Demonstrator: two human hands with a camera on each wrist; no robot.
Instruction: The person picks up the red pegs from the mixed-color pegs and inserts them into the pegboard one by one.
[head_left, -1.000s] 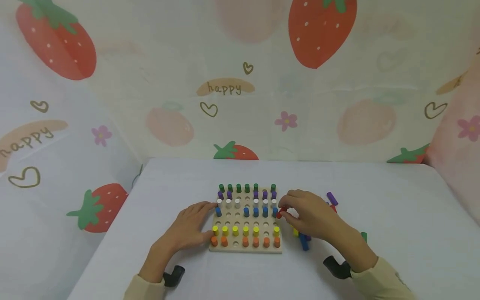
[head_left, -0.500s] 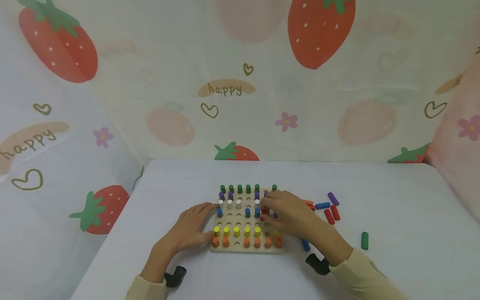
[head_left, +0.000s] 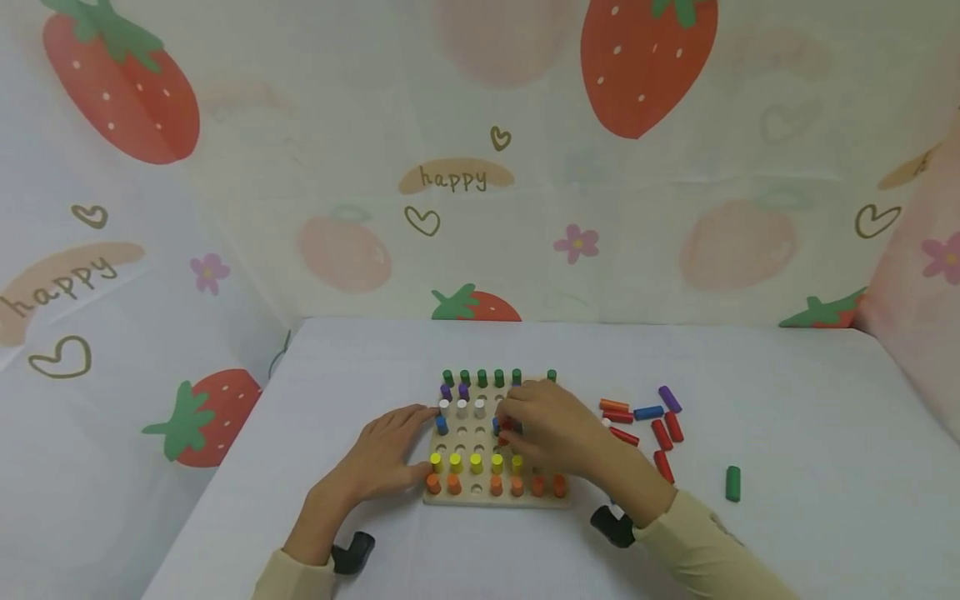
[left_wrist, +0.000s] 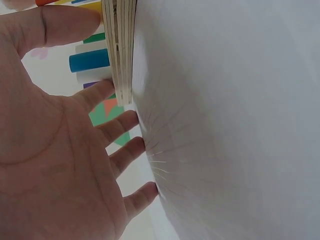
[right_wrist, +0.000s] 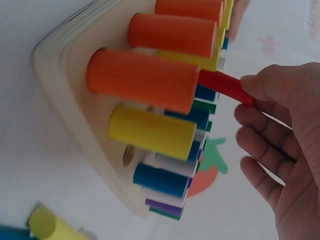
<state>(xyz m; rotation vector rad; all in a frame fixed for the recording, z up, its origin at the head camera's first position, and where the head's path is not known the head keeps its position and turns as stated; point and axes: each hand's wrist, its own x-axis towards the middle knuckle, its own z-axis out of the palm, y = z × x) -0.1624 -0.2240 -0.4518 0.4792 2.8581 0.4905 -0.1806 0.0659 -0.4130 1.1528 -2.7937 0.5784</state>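
Observation:
A wooden pegboard (head_left: 480, 502) stands on the white table, with rows of upright coloured pegs and some bare holes. My left hand (head_left: 386, 454) lies at its left edge, fingers spread; in the left wrist view the thumb and index finger (left_wrist: 97, 95) touch the board's side. My right hand (head_left: 558, 429) is over the board's middle and pinches a red peg (right_wrist: 225, 86) between thumb and index finger, its other fingers loosely bent. The red peg's lower end is hidden behind an orange peg (right_wrist: 145, 80) in the right wrist view. Yellow pegs (head_left: 476, 463) stand in front of it.
Loose pegs lie right of the board: several red ones, such as a red peg (head_left: 674, 427), plus a blue peg (head_left: 648, 413), a purple peg (head_left: 670, 399) and an orange peg (head_left: 613, 404). A green peg (head_left: 733, 483) lies farther right. A strawberry-printed cloth (head_left: 480, 242) hangs behind.
My right hand has moved left from beside the board's right edge to over its middle, carrying the red peg. The left hand has stayed at the left edge.

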